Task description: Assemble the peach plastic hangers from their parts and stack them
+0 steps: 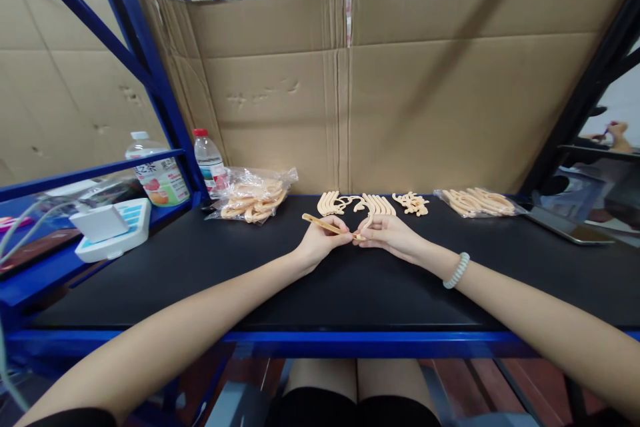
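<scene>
Above the black tabletop (240, 280), both of my hands meet fingertip to fingertip. My left hand (323, 240) is closed around a slim tan stick-like piece (320, 222), whose far end points at the right fingertips. Pinched in my right hand (387, 237) is a curved cream piece (371, 218) that arcs upward. The two pieces come together at the fingertips, but I cannot tell whether they are joined. Just behind lie a row of curved cream strips (383, 205), another group of curved strips (329, 202) and a cluster of small cream parts (413, 203).
Clear bags of cream parts lie at left (257, 197) and right (477, 202). A red-capped bottle (210, 164) stands by the left post, near a white power strip (117, 234). Cardboard (450, 100) walls the back. A flat grey device (567, 224) lies far right.
</scene>
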Tool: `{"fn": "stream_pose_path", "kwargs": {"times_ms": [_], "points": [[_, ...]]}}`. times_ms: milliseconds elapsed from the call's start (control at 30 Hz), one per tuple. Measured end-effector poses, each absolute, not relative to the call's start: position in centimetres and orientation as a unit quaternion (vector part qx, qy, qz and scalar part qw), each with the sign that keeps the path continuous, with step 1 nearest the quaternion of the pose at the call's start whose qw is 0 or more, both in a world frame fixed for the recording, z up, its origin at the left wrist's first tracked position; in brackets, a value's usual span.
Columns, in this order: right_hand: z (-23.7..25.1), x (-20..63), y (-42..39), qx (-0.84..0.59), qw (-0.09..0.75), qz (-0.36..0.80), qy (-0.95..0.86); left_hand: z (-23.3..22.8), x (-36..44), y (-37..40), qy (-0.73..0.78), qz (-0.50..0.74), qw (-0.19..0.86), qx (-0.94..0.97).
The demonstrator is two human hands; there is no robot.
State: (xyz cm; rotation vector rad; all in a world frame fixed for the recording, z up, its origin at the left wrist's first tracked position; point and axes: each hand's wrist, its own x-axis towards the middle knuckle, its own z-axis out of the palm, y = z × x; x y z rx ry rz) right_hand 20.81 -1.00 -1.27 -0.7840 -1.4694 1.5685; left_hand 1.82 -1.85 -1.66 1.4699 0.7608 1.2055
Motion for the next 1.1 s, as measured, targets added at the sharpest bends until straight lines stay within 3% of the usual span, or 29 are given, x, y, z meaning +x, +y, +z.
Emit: {"fn": "stream_pose_path", "kwargs": {"times_ms": [367,800,1100], "points": [[-1.8,19.9,-1.3,-0.337,0.459,0.547,-0.613,-1.2,2.0,-2.6,0.354,0.49,0.494,0.625],[-1.1,19.9,-1.7,-0.333,0.5,0.489,-0.633,-0.9,2.6,-3.2,0.357,0.521,0.559,0.537],[-1.0,20.5,-1.2,-0.329,0.473,0.518,-0.633,-0.6,2.6,-3.2,0.357,0.504,0.601,0.508]]}}
